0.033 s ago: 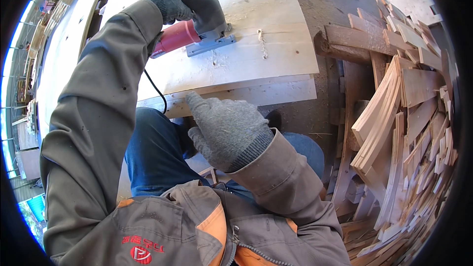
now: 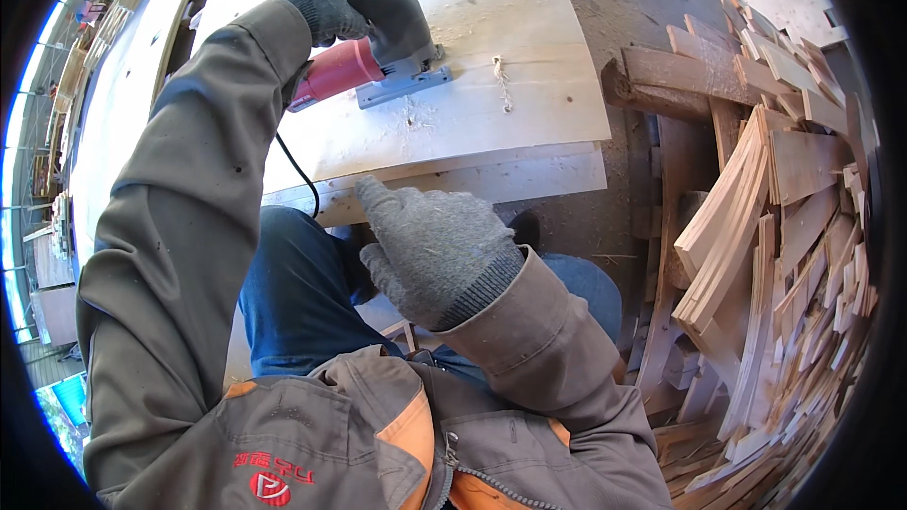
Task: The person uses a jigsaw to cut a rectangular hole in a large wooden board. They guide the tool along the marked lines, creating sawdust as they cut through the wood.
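My left hand (image 2: 326,5), in a grey knit glove, is wrapped round the black handle of a red jigsaw (image 2: 335,73). The saw's metal base rests on a pale plywood sheet (image 2: 543,42), its front toward the right. Two small patches with wood shavings (image 2: 504,85) mark the sheet to the right of and below the saw. My right hand (image 2: 439,246), gloved alike, is over my lap just short of the sheet's near edge. Its thumb and forefinger stand apart, with nothing visible between them; the other fingers are partly hidden.
A black cord (image 2: 298,170) hangs from the saw over the near edge. Under the top sheet another board (image 2: 557,173) juts out. Stacked wood offcuts (image 2: 727,227) fill the right side, beside a log-like piece (image 2: 652,102). More pale sheets (image 2: 128,85) lie at the left.
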### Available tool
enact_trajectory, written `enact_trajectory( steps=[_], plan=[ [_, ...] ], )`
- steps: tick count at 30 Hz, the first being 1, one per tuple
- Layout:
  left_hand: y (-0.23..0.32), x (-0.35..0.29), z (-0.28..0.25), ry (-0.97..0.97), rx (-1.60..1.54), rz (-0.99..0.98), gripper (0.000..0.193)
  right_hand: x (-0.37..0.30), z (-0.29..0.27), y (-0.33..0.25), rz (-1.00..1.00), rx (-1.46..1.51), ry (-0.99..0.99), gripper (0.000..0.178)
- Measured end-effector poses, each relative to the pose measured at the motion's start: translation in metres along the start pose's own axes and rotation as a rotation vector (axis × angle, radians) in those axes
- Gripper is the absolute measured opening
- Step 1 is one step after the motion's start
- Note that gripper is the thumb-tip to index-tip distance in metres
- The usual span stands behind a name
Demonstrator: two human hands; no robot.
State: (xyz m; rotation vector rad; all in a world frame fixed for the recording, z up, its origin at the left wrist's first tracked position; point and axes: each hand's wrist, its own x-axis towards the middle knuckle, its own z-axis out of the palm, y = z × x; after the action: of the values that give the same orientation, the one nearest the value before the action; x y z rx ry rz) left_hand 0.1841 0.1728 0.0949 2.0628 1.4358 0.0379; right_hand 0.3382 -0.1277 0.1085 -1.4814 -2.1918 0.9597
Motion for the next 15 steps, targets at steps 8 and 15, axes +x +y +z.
enact_trajectory(
  steps=[8,15],
  plan=[
    [0.0059,0.0025,0.0010,-0.027,-0.017,-0.011,0.030,-0.0034,0.0005,0.0009,-0.029,0.003,0.058,0.056],
    [0.0064,0.0048,0.0052,0.007,-0.003,0.067,0.029,-0.0031,0.0016,0.0027,-0.025,0.005,0.046,0.055]
  ],
)
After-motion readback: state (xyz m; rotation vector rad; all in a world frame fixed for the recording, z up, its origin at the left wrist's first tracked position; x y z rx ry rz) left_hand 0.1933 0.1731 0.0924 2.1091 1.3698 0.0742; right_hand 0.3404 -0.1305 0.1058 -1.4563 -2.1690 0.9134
